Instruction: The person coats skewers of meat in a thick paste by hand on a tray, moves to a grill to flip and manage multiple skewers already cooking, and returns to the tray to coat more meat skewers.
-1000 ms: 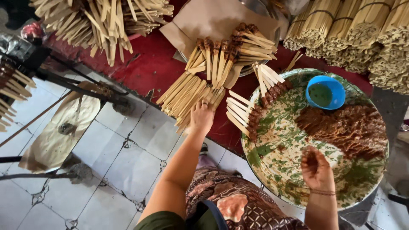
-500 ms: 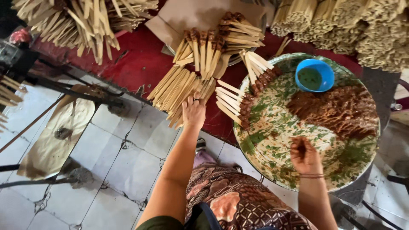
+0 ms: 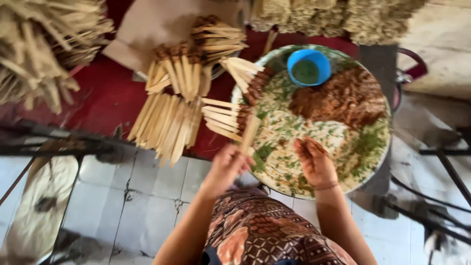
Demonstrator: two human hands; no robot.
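My left hand (image 3: 226, 167) grips a flat bamboo stick (image 3: 250, 132) that points up over the near left rim of a big round tray (image 3: 314, 186). My right hand (image 3: 314, 162) rests palm-down on the tray's near part, fingers apart, on a layer of pale and green crumbs. On the tray lie a brown paste heap (image 3: 343, 95), a small blue bowl (image 3: 308, 66) with green powder, and coated sticks (image 3: 235, 115) along the left rim. A pile of plain sticks (image 3: 167, 125) lies on the red surface (image 3: 108, 93) to the left of my left hand.
More coated sticks (image 3: 186, 71) lie on brown paper (image 3: 157, 24) at the back. Bundles of dry sticks (image 3: 34, 49) fill the far left and the top right (image 3: 343, 19). White floor tiles (image 3: 147, 196), dark metal bars (image 3: 59, 147) and a patterned cloth on my lap (image 3: 265, 235) lie below.
My left hand left the plain stick pile and came right to the tray's rim with one stick in it. My right hand stayed on the tray. The view shifted.
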